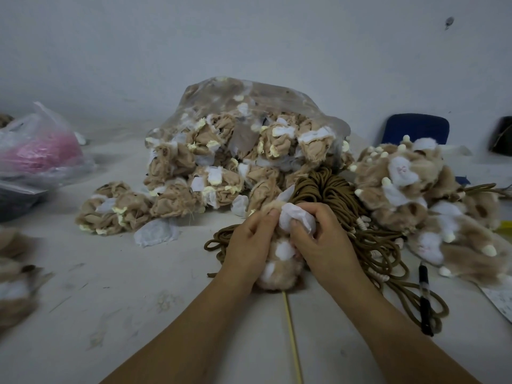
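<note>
Left hand [249, 241] and right hand [321, 239] both pinch plush toy [278, 273], just in front of cord bundle [329, 187]. Seemingly turning it right-side-out; next, work white lining [297, 218] through.

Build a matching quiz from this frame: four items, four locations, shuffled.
Items
1. plush piece
2. brown cord bundle
3. black pen
4. pink-filled bag

Locations
A. far left of the view
B. gripped by the left hand and right hand
C. lying to the right of the right forearm
D. just behind both hands

Pairs: 1-B, 2-D, 3-C, 4-A
</note>
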The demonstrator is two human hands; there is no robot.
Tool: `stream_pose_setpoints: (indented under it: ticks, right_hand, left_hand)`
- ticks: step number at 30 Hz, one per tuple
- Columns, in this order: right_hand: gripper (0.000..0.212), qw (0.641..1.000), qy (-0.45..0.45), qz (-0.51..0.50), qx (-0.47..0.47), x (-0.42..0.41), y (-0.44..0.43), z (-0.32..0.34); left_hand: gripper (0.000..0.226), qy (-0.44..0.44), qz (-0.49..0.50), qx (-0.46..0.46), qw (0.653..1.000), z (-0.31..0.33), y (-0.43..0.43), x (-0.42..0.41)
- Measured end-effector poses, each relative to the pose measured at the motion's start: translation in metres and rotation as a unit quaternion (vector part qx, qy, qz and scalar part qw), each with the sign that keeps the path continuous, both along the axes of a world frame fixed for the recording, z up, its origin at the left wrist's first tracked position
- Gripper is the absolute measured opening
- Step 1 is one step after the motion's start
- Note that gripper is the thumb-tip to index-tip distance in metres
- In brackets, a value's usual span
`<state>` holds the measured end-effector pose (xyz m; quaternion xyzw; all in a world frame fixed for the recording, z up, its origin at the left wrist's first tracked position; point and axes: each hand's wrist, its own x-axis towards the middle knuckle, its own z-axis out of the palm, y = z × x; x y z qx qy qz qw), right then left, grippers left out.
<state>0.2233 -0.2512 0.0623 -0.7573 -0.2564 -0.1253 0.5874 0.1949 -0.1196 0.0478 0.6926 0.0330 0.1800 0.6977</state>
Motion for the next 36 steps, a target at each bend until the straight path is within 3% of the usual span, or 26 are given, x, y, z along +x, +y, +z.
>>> stream_pose_setpoints:
  ticks: [11, 17, 21, 24, 27, 30, 33, 36]
  right_hand:
    - [0.020, 0.998, 0.028, 0.023, 0.043, 0.001, -0.001, -0.003]
    - [0.017, 0.999, 0.022, 0.025, 0.005, 0.002, 0.000, -0.006]
    - [0.009, 0.999, 0.017, 0.015, -0.026, 0.005, -0.001, -0.008]
    - [0.007, 0.998, -0.005, 0.014, -0.063, 0.006, 0.000, -0.011]
    - [0.006, 0.999, 0.010, 0.040, -0.029, 0.003, 0.000, -0.008]
    - [0.021, 0.996, 0.066, 0.046, 0.027, 0.004, 0.000, -0.007]
    - [0.035, 0.992, 0.119, 0.029, 0.022, 0.008, -0.001, -0.011]
    - [0.024, 0.986, 0.146, 0.079, 0.027, 0.010, -0.003, -0.012]
  left_hand:
    - [0.003, 0.014, -0.025, 0.026, 0.999, -0.005, 0.006, 0.005]
    - [0.019, 0.035, -0.030, 0.000, 0.999, -0.005, 0.004, 0.004]
    - [0.041, 0.040, -0.045, -0.008, 0.998, -0.003, 0.002, 0.002]
    - [0.043, 0.060, -0.045, -0.051, 0.996, -0.003, 0.004, 0.002]
    - [0.038, 0.051, -0.047, -0.062, 0.996, -0.003, 0.005, 0.003]
    - [0.021, 0.030, -0.045, -0.024, 0.998, -0.003, 0.003, 0.002]
    - [0.010, 0.018, -0.050, 0.007, 0.999, -0.003, 0.003, 0.001]
    - [0.010, 0.017, -0.056, 0.005, 0.998, -0.001, 0.003, 0.000]
